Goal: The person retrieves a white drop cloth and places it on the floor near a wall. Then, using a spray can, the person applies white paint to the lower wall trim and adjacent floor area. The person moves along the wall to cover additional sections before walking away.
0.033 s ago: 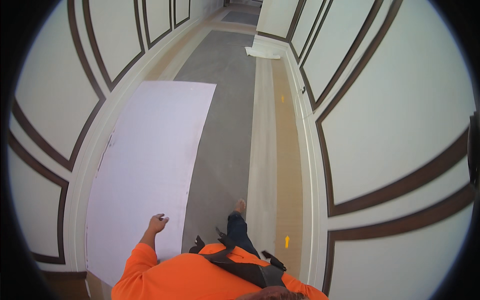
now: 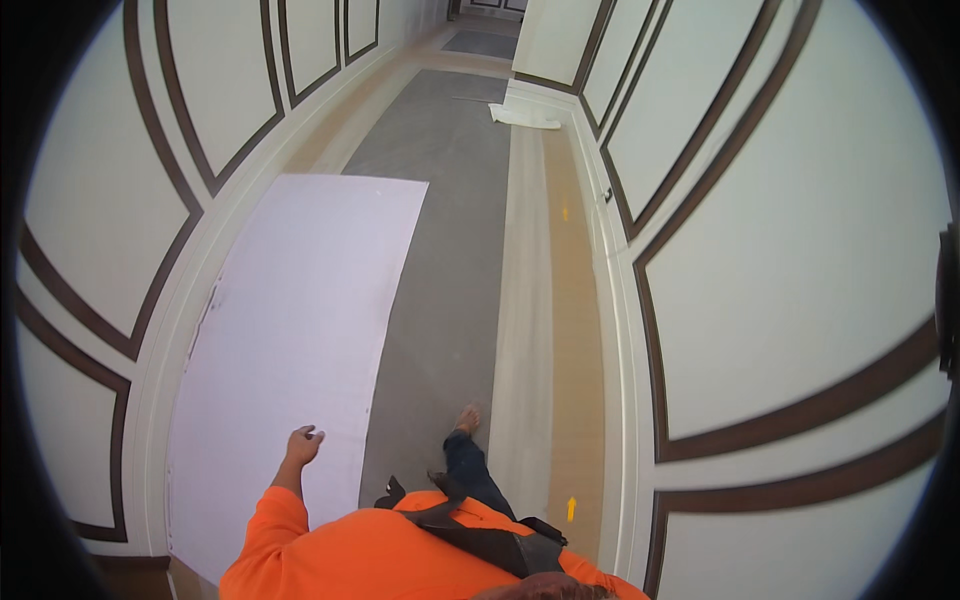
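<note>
My left hand (image 2: 304, 444) hangs in front of me on the left, fingers loosely bent and apart, with nothing seen in it. Behind it in the picture spreads a large pale lilac sheet (image 2: 310, 290), lying flat along the left side of the corridor floor. Whether the hand touches the sheet is hard to judge, but it looks raised above it. My right hand is out of sight; only the orange right sleeve (image 2: 600, 578) shows at the lower edge. One bare foot (image 2: 468, 418) of mine is forward on the grey floor strip (image 2: 440, 280).
White walls with dark brown trim (image 2: 645, 350) line both sides. Right of the grey strip run a pale strip (image 2: 525, 300) and a tan cardboard-like strip (image 2: 577, 350) with yellow arrows. A crumpled white sheet (image 2: 525, 117) lies farther ahead by the right wall.
The view has tilted slightly, so the floor and lilac sheet sit a little lower in the picture. My left hand and forward foot appear slightly farther left.
</note>
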Available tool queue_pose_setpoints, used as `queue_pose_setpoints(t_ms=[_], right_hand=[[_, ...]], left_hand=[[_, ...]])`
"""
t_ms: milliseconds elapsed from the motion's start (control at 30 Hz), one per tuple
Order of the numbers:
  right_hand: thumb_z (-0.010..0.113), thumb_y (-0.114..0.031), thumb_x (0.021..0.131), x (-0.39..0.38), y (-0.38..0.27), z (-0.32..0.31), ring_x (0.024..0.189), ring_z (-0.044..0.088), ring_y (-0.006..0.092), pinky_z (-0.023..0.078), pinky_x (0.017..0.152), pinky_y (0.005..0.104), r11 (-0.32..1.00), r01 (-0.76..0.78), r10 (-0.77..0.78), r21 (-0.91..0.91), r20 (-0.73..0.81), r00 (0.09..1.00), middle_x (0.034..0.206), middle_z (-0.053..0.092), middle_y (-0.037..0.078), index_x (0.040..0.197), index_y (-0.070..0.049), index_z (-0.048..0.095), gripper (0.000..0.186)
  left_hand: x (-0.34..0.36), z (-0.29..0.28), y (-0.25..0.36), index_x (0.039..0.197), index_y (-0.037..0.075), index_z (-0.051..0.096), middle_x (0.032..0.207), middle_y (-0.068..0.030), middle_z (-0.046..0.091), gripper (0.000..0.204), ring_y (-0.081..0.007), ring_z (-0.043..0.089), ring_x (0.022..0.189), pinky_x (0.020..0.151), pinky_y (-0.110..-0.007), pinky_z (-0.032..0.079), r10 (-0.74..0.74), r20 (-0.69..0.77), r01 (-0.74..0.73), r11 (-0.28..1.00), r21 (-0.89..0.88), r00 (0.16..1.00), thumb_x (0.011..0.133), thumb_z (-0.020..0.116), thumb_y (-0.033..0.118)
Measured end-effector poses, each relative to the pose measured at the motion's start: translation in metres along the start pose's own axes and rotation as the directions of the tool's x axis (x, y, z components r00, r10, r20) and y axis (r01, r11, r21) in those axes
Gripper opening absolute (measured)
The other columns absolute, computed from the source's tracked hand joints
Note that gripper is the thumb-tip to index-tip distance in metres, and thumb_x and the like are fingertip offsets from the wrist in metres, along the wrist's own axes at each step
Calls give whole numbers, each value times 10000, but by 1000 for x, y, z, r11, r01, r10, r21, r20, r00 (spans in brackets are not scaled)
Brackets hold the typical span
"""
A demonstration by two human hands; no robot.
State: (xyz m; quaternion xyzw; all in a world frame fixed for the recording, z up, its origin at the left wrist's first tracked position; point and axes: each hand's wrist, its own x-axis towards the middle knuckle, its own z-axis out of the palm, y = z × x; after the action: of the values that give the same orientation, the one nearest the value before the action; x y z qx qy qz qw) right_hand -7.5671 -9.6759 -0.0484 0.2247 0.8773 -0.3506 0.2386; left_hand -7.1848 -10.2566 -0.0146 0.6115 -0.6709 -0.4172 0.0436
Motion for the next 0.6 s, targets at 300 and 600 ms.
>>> queue_pose_setpoints(t_ms=[300, 600], right_hand=[[949, -237, 616, 190, -437, 180, 1116, 657, 376, 535, 974, 441, 887, 456, -451, -76, 72, 890, 1233, 632, 234, 1430, 17, 384, 1023], [931, -220, 640, 283, -948, 280, 1142, 629, 333, 520, 982, 415, 687, 718, -682, 112, -243, 690, 1267, 616, 237, 1500, 0, 365, 1053]], left_hand=[[225, 19, 186, 1479, -9, 516, 927, -151, 721, 746, -226, 671, 744, 628, -412, 603, -248, 412, 248, 967, 54, 877, 915, 740, 425], [528, -3, 350, 1413, -7, 585, 1300, -257, 672, 763, -374, 720, 1076, 845, -459, 627, -369, 327, 315, 926, 207, 870, 885, 725, 526]])
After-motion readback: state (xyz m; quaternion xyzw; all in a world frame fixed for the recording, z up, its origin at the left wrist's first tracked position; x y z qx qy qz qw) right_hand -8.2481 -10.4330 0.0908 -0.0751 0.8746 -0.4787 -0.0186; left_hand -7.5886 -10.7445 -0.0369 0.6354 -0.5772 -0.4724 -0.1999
